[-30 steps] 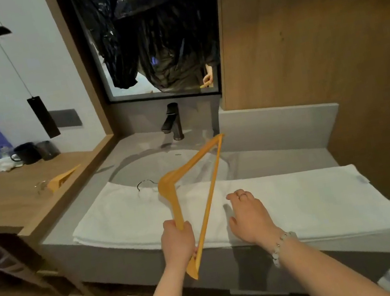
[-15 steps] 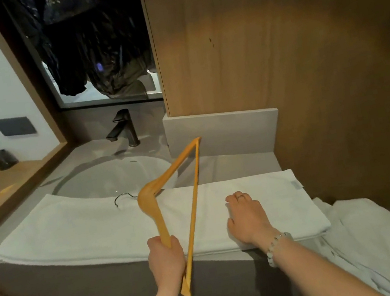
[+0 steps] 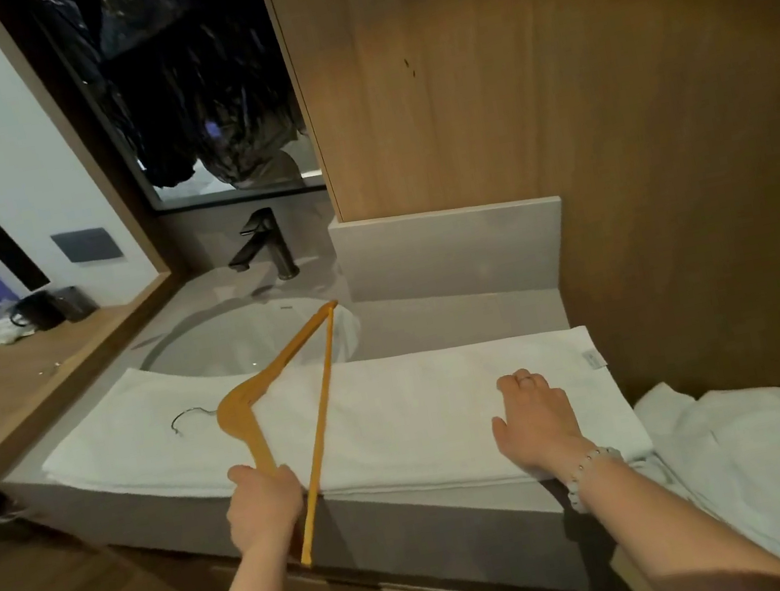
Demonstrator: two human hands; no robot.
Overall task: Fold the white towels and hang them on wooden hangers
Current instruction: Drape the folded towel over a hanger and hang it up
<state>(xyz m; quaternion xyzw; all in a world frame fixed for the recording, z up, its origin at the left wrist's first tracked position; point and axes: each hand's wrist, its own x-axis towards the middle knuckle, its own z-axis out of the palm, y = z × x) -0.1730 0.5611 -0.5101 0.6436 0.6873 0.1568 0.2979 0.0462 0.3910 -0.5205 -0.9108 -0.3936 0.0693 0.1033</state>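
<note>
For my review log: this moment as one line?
left hand grips wooden hanger | right hand flat on folded towel | towel unhung

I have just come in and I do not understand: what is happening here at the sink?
A person stands at a washbasin counter. The left hand grips a wooden hanger by one of its arms and holds it tilted above a folded white towel, which lies along the front of the counter. The right hand rests flat on the towel. The towel is not yet on the hanger. More white cloth lies to the right.
</note>
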